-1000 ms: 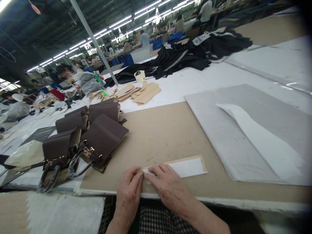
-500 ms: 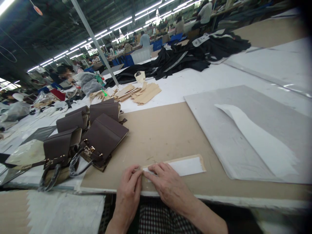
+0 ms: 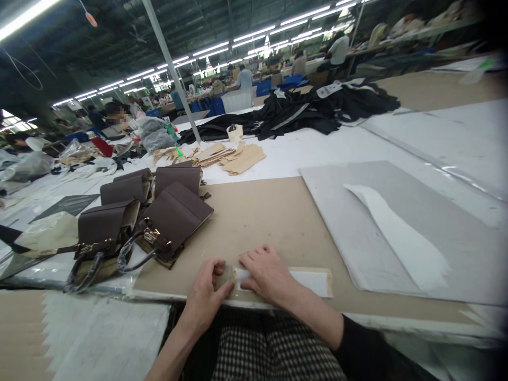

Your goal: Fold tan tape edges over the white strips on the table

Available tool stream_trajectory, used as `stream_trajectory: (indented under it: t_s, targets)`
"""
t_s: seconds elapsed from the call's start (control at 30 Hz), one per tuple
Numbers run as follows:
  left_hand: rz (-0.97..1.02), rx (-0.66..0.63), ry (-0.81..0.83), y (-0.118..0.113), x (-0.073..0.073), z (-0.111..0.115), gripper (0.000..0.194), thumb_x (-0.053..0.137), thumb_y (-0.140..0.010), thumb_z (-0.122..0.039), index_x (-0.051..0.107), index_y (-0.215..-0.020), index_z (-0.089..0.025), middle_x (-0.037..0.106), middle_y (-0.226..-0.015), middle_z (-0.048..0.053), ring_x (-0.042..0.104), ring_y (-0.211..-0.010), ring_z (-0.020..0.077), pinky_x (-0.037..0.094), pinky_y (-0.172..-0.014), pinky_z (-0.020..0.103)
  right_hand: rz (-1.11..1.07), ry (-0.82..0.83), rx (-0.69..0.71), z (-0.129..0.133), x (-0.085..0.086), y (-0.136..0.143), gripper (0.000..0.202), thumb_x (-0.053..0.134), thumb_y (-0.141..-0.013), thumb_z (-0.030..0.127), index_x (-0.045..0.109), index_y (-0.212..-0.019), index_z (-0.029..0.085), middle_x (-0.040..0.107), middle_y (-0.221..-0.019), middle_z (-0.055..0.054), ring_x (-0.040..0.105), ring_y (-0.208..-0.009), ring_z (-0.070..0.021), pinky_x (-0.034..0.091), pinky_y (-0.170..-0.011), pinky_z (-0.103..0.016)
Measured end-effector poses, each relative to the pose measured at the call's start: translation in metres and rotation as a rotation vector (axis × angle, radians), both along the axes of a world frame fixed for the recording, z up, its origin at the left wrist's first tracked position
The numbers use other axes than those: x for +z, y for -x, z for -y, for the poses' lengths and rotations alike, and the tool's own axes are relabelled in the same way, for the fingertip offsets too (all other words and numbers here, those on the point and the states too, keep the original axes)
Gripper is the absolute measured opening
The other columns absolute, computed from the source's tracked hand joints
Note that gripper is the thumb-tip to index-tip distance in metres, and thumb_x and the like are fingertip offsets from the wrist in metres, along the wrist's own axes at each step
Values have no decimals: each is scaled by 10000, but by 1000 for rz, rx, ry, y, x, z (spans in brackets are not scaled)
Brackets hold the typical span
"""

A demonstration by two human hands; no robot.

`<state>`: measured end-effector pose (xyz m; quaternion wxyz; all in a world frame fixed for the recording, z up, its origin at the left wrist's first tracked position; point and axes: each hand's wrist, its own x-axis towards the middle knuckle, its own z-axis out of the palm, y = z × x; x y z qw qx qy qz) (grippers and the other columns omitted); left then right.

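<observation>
A narrow white strip with tan edges [image 3: 311, 282] lies flat on the brown board [image 3: 254, 211] near the table's front edge. My right hand [image 3: 268, 275] rests flat over its left part, fingers stretched out and thumb apart, and hides that stretch. Just off the strip's left end is my left hand [image 3: 207, 288], its thumb and curled fingers apart with a gap between them. I see nothing held in it. Whether its fingertips touch the board, I cannot tell.
Several dark brown handbags [image 3: 174, 222] with wrapped handles lie to the left. At right, a grey sheet [image 3: 337, 227] carries a curved white piece [image 3: 397, 238]. Tan pieces [image 3: 244, 159] and a black fabric pile [image 3: 293, 114] are farther back, beside a metal pole [image 3: 172, 69].
My left hand has moved left off the strip's end, and its fingers have parted. My right hand has flattened on the strip. The camera view has shifted slightly.
</observation>
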<state>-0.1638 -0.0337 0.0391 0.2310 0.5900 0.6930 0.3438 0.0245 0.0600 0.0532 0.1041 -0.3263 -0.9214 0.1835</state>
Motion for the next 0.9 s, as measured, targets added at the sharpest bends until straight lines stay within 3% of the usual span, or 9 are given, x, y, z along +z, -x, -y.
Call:
stream_trajectory:
  t_s: [0.07,0.13,0.2,0.3,0.4,0.57,0.7,0.77,0.9]
  targets:
    - [122,-2,49,2,2,-4,544,736,-775,-198,569,-1293,-192,657,-1129,80,622,-875,173,510,-752,291,2,36,28,-5,2,4,252,819,-821,265,664,-980,145,666,-960,-84,582,-956,-277,386,-912,-424]
    - [282,-63,121,3,2,-9,651,734,-761,-198,504,-1371,-185,628,-1221,103,610,-801,133,496,-710,263,-7,80,53,-8,1,6,238,826,-794,286,664,-922,167,650,-955,-61,574,-933,-253,388,-831,-354]
    - [401,-144,212,4,2,-15,707,730,-756,-210,453,-1406,-184,629,-1182,86,590,-739,106,476,-677,244,-20,128,65,-12,-1,6,231,820,-779,313,651,-860,178,632,-973,-53,563,-917,-231,368,-752,-301]
    - [440,-226,300,5,5,-23,643,742,-734,-216,513,-1332,-166,630,-894,-8,561,-692,106,423,-632,222,-32,218,57,-14,1,2,191,782,-786,282,629,-819,173,632,-905,-36,557,-811,-190,328,-643,-261]
    - [445,-288,374,11,13,-34,467,753,-700,-217,606,-1138,-147,573,-707,-60,528,-619,103,376,-571,211,-35,316,67,-14,8,-1,129,733,-813,243,655,-898,184,653,-817,1,556,-706,-160,319,-595,-244]
    - [463,-377,521,30,21,-52,416,781,-659,-261,594,-1015,-156,589,-621,-67,532,-532,114,391,-524,222,-64,357,73,-7,12,4,105,682,-871,214,686,-973,189,688,-903,-20,597,-796,-181,361,-660,-247]
    - [474,-388,575,44,21,-54,515,846,-584,-270,604,-1020,-144,677,-772,-4,605,-650,132,488,-630,253,-94,307,21,-1,2,12,88,669,-857,114,682,-931,160,662,-970,-56,582,-906,-207,376,-755,-277]
    - [478,-394,595,49,22,-52,483,836,-633,-352,617,-1007,-139,699,-829,31,629,-691,143,515,-667,271,-112,299,9,-1,-4,13,106,679,-845,96,680,-928,162,651,-980,-52,575,-936,-210,380,-785,-284]
    - [422,-397,598,50,24,-50,391,668,-823,-492,660,-970,-129,674,-717,23,588,-584,127,482,-575,247,-142,302,1,-5,-10,13,173,721,-821,106,686,-971,184,645,-984,-31,577,-956,-206,395,-824,-290]
